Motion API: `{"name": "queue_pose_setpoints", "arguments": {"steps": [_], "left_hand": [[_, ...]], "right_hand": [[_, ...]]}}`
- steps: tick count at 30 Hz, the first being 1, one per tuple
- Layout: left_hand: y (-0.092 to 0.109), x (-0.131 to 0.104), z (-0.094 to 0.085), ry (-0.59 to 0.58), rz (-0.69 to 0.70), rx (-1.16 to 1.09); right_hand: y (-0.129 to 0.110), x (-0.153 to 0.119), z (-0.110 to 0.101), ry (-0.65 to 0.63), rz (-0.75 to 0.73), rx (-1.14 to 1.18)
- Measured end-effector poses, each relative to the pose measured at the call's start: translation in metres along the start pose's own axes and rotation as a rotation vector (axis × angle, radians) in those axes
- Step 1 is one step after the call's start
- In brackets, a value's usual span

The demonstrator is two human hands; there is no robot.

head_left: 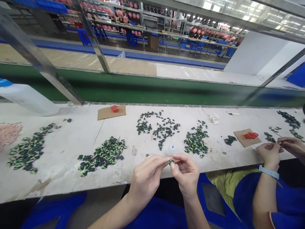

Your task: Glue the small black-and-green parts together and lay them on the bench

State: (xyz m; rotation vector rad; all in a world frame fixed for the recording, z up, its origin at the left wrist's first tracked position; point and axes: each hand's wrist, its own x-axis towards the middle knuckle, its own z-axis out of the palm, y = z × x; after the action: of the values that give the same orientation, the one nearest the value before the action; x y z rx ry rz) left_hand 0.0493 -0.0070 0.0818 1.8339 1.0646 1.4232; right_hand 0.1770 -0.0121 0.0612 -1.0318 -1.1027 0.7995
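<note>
Green-and-black, one small plastic piece (171,162) is pinched between the fingertips of the left hand (145,178) and right hand (187,173). Just beyond the fingers, one clear round cap (170,150) and several heaps of similar pieces (196,141) are seen.

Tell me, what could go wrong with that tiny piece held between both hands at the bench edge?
1. The small green and black piece is pinched only by fingertips of the left hand and right hand, just past the table edge; a slip would likely drop it to the floor.
2. The finished-looking pile lies close by, so a loose piece could get mixed in.
</note>
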Motion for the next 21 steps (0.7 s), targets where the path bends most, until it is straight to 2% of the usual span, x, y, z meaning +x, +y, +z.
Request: {"name": "queue_pose_setpoints", "arguments": {"steps": [2, 4, 7, 9, 11, 13, 17, 19, 21], "left_hand": [[-0.007, 0.0, -0.001, -0.066, -0.038, 0.018], [-0.02, 0.001, -0.01, -0.096, -0.113, 0.086], [-0.049, 0.0, -0.036, -0.003, -0.22, 0.285], [-0.069, -0.003, -0.056, 0.055, -0.281, 0.462], [-0.088, -0.009, -0.074, 0.083, -0.327, 0.611], [-0.102, -0.015, -0.087, 0.098, -0.343, 0.705], [-0.117, -0.022, -0.101, 0.154, -0.305, 0.839], [-0.122, -0.02, -0.103, 0.161, -0.256, 0.887], [-0.125, -0.015, -0.101, 0.099, -0.201, 0.905]], "right_hand": [[0.0, 0.006, -0.013, 0.013, -0.049, -0.082], [0.005, 0.015, -0.032, 0.122, -0.078, -0.202], [0.024, 0.035, -0.066, 0.466, -0.034, -0.362], [0.043, 0.047, -0.088, 0.515, 0.046, -0.41], [0.061, 0.056, -0.104, 0.483, 0.098, -0.494], [0.072, 0.063, -0.112, 0.442, 0.085, -0.634], [0.07, 0.061, -0.107, 0.404, -0.167, -0.937], [0.065, 0.053, -0.096, 0.245, -0.264, -0.94], [0.062, 0.041, -0.082, -0.007, -0.281, -0.904]]}}
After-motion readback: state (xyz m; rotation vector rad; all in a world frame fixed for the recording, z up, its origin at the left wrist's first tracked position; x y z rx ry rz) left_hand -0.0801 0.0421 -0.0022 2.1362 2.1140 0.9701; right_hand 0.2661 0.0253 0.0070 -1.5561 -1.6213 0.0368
